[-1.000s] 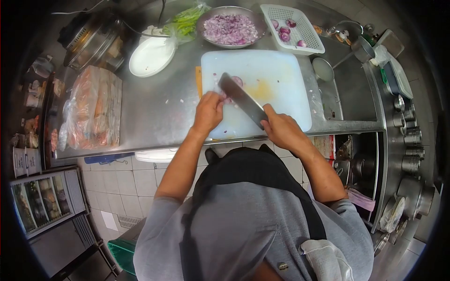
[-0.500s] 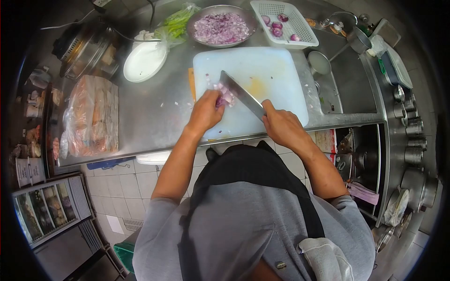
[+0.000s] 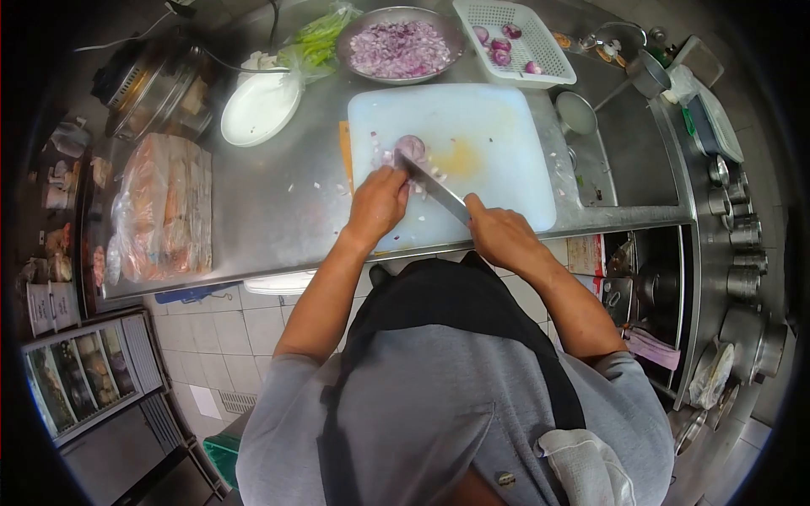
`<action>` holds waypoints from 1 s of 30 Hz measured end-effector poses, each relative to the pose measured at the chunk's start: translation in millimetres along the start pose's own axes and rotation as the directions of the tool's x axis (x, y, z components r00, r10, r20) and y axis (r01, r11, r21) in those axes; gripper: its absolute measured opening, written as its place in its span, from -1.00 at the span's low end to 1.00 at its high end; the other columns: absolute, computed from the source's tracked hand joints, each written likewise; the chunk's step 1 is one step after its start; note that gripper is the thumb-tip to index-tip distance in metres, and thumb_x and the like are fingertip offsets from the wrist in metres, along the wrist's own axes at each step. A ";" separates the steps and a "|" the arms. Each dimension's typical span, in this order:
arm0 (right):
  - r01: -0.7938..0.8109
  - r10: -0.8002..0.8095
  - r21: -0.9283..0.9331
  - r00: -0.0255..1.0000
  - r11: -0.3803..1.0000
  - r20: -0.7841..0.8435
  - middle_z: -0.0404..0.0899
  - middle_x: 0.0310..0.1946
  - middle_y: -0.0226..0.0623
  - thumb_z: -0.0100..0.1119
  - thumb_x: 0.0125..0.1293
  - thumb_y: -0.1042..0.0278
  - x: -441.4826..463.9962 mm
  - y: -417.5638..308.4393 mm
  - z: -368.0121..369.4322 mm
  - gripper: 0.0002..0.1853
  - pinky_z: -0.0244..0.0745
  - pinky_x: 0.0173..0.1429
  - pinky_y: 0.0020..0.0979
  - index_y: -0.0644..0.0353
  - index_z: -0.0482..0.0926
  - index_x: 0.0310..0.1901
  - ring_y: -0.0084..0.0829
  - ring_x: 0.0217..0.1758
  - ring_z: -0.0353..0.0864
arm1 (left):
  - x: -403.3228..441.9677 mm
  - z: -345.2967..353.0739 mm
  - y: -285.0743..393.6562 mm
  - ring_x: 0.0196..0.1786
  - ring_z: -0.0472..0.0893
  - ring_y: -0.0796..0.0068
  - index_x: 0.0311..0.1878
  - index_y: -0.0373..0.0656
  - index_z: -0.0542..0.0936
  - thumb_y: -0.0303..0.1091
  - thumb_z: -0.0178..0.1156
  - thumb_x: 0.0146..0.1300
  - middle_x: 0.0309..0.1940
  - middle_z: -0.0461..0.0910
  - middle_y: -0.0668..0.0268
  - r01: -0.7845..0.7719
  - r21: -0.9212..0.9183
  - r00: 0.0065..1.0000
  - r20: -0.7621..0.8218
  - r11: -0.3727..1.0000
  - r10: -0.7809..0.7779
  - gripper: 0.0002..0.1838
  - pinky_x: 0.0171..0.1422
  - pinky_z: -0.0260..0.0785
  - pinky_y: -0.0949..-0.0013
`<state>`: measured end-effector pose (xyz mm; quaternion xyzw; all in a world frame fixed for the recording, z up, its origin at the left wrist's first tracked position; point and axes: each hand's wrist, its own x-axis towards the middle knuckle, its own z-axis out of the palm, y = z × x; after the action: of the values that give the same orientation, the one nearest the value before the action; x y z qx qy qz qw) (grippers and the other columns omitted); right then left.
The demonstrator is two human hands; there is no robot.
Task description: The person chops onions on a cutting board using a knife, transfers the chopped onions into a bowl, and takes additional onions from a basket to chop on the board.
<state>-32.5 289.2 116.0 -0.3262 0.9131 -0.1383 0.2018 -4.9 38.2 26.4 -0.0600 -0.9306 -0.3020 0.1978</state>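
Left hand point(image 3: 379, 202): fingers curled inward, thumb drawn in beside them, back of the hand turned up. Right hand point(image 3: 504, 234): closed in a grip, thumb extended forward, knuckles up. Both forearms bare, angled inward from the sleeves, elbows bent and set wide. Wrists roughly in line with the forearms. Hands near each other, not touching.

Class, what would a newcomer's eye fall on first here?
Probably the broad knife in the right hand, angled over the pale cutting board beside the left hand. Next, the bowl of chopped purple onion, beyond the board's far edge.
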 end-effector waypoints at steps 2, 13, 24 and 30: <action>0.007 -0.007 -0.005 1.000 1.000 -0.025 0.69 -0.43 0.19 -0.01 0.43 0.53 -3.3 -3.0 -7.9 -0.82 0.54 -0.17 0.22 0.28 0.35 0.02 0.28 -0.28 0.72 | -4.8 -6.7 6.1 -0.09 0.67 -0.04 -0.03 -0.22 0.68 -0.51 0.36 0.28 -0.17 0.66 0.09 0.061 -0.081 0.998 -0.019 0.995 -0.063 -0.80 0.04 0.55 0.05; 0.058 -0.058 0.004 0.998 0.998 0.017 0.69 -0.43 0.18 0.00 0.47 0.48 -1.2 -7.6 -7.3 -0.81 0.54 -0.17 0.21 0.30 0.37 0.05 0.27 -0.29 0.72 | -12.9 1.6 -6.2 -0.10 0.66 -0.08 -0.14 -0.25 0.64 -0.54 0.33 0.29 -0.20 0.66 0.06 0.045 -0.042 0.999 -0.027 0.998 -0.046 -0.90 0.02 0.53 0.01; 0.053 -0.054 0.094 0.999 0.994 0.009 0.70 -0.38 0.17 0.09 0.54 0.36 7.2 1.9 1.2 -0.77 0.51 -0.13 0.24 0.26 0.38 0.09 0.28 -0.26 0.71 | -18.7 6.6 -9.6 -0.15 0.67 0.03 -0.15 -0.25 0.66 -0.54 0.32 0.32 -0.25 0.66 0.11 0.025 -0.074 0.991 -0.128 0.997 -0.034 -0.92 -0.01 0.54 0.10; 0.002 0.005 0.067 0.995 0.998 -0.098 0.70 -0.40 0.10 0.12 0.53 0.36 -18.6 3.3 -23.8 -0.77 0.50 -0.15 0.22 0.20 0.39 0.10 0.25 -0.27 0.70 | 3.9 -9.2 -25.0 -0.10 0.69 -0.02 -0.02 -0.24 0.71 -0.47 0.28 0.39 -0.18 0.70 0.05 0.122 -0.189 0.955 -0.246 0.974 -0.167 -0.84 0.02 0.55 0.13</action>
<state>-32.0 306.7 140.8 -0.3115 0.9170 -0.1847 0.1675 -11.1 12.5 21.3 0.0317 -0.8690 -0.3999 0.2895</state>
